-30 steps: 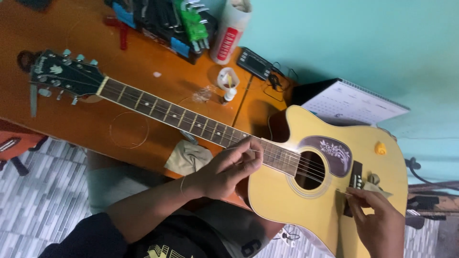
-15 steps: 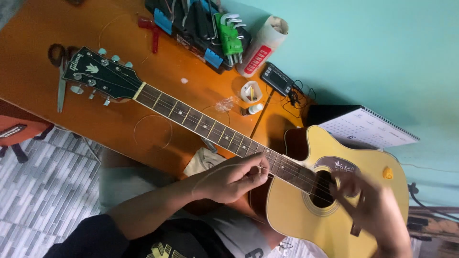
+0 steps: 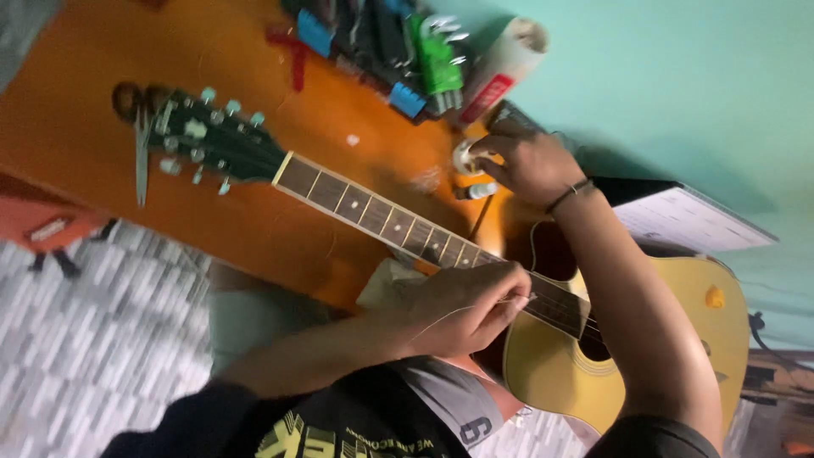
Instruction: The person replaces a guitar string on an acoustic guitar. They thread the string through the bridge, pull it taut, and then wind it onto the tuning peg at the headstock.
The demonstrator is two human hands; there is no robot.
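Beyond the left hand, pinching a thin wire string over the yellow acoustic guitar, the outstretched right hand fingers a small white object; grip unclear.

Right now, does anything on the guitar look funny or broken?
Yes. A loose string curls free from the left hand instead of lying straight along the guitar neck. Nothing looks cracked or spilled.

An orange wooden counter carries a yellow acoustic guitar, scissors, a red clamp, a green hex-key set and a small white spool.
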